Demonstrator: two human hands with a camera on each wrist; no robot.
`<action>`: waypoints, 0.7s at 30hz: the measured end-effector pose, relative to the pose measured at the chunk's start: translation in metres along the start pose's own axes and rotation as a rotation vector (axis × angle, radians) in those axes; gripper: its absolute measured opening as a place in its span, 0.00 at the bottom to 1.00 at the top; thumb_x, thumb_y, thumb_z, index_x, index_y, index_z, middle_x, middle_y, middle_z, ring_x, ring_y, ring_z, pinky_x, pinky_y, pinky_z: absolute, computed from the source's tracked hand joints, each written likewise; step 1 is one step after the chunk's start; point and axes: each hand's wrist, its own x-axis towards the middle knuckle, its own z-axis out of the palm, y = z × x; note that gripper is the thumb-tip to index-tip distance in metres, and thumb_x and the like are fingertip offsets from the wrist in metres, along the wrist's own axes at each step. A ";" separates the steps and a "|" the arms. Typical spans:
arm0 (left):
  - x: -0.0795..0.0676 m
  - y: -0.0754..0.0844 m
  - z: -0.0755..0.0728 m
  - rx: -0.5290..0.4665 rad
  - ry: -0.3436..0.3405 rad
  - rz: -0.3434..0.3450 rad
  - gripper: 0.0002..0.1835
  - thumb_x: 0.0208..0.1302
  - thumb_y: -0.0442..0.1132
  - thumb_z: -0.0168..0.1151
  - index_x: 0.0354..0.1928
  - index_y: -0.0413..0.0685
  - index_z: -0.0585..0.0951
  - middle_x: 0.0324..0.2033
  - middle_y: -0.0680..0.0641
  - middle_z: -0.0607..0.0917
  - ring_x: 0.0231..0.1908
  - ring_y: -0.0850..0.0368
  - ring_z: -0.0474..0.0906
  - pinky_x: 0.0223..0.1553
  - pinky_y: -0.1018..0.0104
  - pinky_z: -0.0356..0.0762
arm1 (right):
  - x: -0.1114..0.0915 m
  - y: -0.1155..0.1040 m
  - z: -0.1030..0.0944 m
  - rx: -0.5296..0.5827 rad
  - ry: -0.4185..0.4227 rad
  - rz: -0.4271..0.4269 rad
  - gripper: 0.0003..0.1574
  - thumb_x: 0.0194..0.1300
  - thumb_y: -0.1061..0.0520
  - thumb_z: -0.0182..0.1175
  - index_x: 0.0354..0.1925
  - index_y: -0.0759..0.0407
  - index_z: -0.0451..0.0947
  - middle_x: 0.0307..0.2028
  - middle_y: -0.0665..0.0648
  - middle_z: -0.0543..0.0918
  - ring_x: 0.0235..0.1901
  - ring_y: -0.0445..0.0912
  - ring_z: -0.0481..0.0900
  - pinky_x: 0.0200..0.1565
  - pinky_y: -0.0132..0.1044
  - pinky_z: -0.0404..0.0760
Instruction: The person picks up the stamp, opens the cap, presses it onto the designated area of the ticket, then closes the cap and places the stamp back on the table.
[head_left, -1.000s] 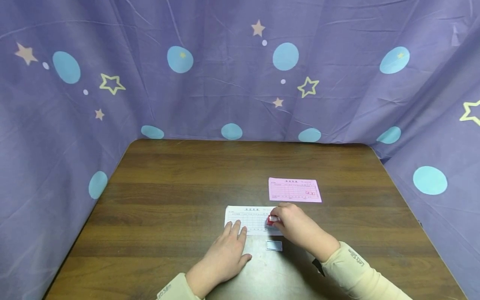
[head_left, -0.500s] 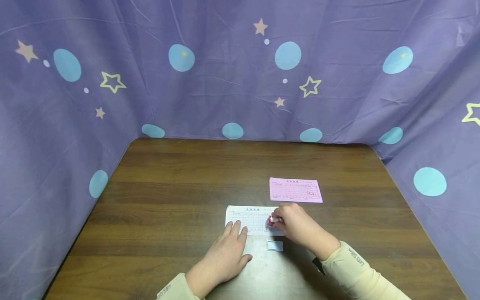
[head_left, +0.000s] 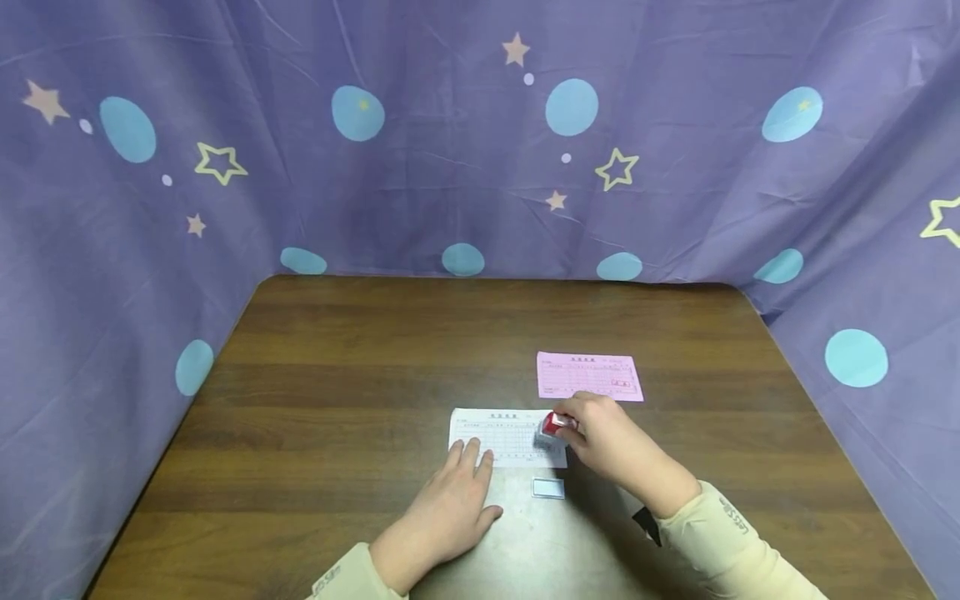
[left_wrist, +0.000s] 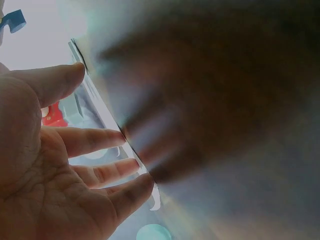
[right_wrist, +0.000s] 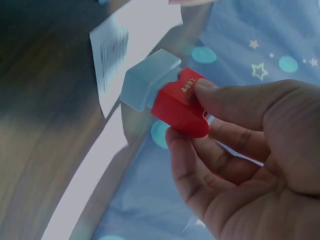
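In the head view a white printed form [head_left: 506,429] lies on the wooden table, partly covered by both hands. My left hand [head_left: 450,508] rests with spread fingers on its lower left edge. In my right hand [head_left: 600,433], thumb and fingers pinch a red stamp [right_wrist: 180,102] with a pale translucent base [right_wrist: 150,80]. The stamp is tilted and appears lifted off the right part of the form. Part of the red stamp [left_wrist: 54,116] shows behind the left fingers in the left wrist view. A small pale blue rectangular piece [head_left: 548,488] lies just below the form.
A pink printed form [head_left: 588,375] with a red stamped mark [head_left: 621,384] lies farther back, to the right of the white one. The brown table [head_left: 337,358] reaches to a purple curtain [head_left: 450,192] at the back and sides.
My right hand has raised the stamp from the white form and moved it slightly up and right, tilting it. The left hand and both forms have stayed in place.
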 end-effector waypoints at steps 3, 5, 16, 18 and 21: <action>0.001 0.000 -0.001 0.002 -0.002 0.000 0.38 0.66 0.53 0.68 0.66 0.29 0.73 0.66 0.27 0.70 0.66 0.29 0.64 0.60 0.41 0.71 | 0.000 0.005 -0.008 -0.011 0.012 0.011 0.12 0.52 0.71 0.75 0.35 0.63 0.85 0.28 0.50 0.81 0.29 0.44 0.79 0.34 0.41 0.82; 0.002 0.000 -0.001 0.003 -0.003 0.001 0.38 0.66 0.53 0.68 0.66 0.29 0.73 0.66 0.27 0.70 0.66 0.29 0.65 0.60 0.41 0.71 | -0.001 0.008 -0.013 -0.012 0.014 0.021 0.12 0.52 0.71 0.75 0.35 0.64 0.85 0.29 0.51 0.83 0.30 0.45 0.80 0.36 0.42 0.82; 0.014 0.012 0.001 0.038 -0.018 0.033 0.37 0.68 0.57 0.64 0.65 0.31 0.75 0.65 0.30 0.71 0.65 0.32 0.66 0.59 0.43 0.73 | -0.009 0.020 -0.031 -0.036 0.068 0.098 0.11 0.52 0.71 0.75 0.35 0.64 0.84 0.30 0.54 0.84 0.31 0.46 0.80 0.35 0.45 0.82; 0.018 0.017 0.001 0.048 -0.029 0.042 0.38 0.70 0.59 0.61 0.66 0.32 0.75 0.65 0.31 0.71 0.65 0.34 0.67 0.59 0.45 0.73 | -0.009 0.021 -0.033 -0.038 0.069 0.109 0.11 0.53 0.71 0.74 0.35 0.64 0.85 0.30 0.53 0.83 0.30 0.46 0.80 0.35 0.44 0.82; 0.027 0.024 0.001 0.074 -0.021 0.064 0.38 0.71 0.62 0.57 0.65 0.32 0.76 0.65 0.32 0.72 0.64 0.35 0.68 0.60 0.47 0.73 | -0.010 0.024 -0.037 -0.045 0.082 0.120 0.11 0.53 0.71 0.74 0.34 0.63 0.85 0.30 0.53 0.83 0.30 0.45 0.80 0.34 0.44 0.82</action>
